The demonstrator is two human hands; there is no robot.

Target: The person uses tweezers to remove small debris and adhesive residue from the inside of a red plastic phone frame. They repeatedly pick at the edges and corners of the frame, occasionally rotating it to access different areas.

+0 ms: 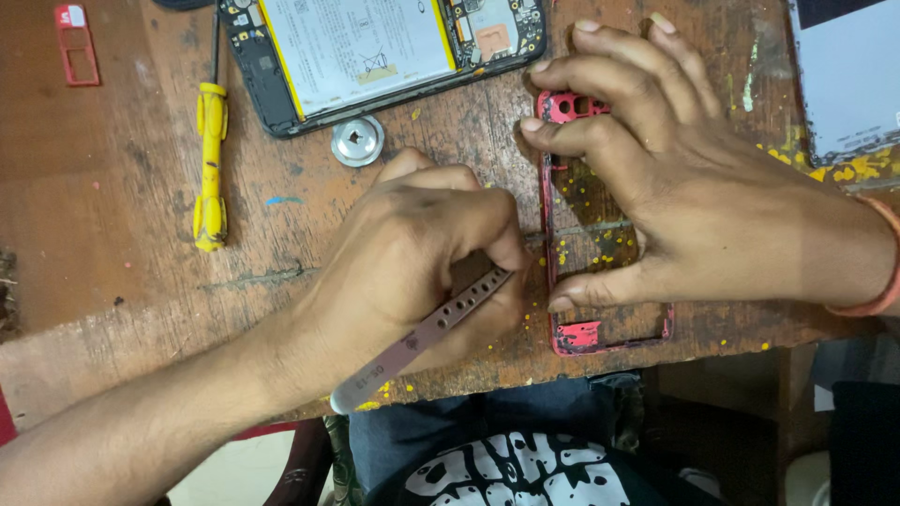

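Note:
A red phone frame (600,333) lies on the worn wooden table (122,234) near its front edge. My right hand (694,187) presses down on the frame, fingers on its top end and thumb across its lower part. My left hand (422,253) is closed around metal tweezers (422,337), whose tips are hidden under my fingers beside the frame's left rail. The tweezers' blunt end sticks out toward me.
An opened phone body with its battery (366,47) lies at the top. Below it sits a round metal disc (357,141). A yellow screwdriver (211,159) lies to the left, a red card tray (75,42) at top left, a grey panel (848,75) at top right.

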